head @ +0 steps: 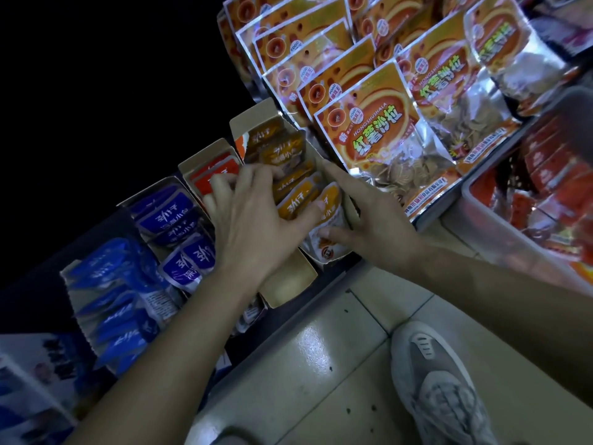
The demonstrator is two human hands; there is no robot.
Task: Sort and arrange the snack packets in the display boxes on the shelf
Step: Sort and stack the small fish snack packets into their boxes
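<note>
Both hands work at the orange packets (288, 175), which stand in a row inside an open cardboard display box (253, 122) on the shelf (324, 292). The left hand (256, 226) lies spread across 2 boxes. Its fingertips are bent down onto the red packets (215, 173) in the neighbouring box, and its thumb presses the face of an orange packet near the front of the row. This hand hides most of the red box and the middle of the orange row.

The right hand (378, 216) has its index finger straight along the orange box's right wall and its thumb apart from it, flat on the front packet (327, 248). Its other fingers are hidden.

Large orange crisp bags (382, 139) crowd in just behind that wall, the front one overlapping the box edge. Purple packets (167, 216) and blue packets (109, 284) fill the boxes to the left. A plastic bin (468, 200) of red packs sits to the right. Below are a tiled floor (308, 358) and 1 grey shoe (446, 390).
</note>
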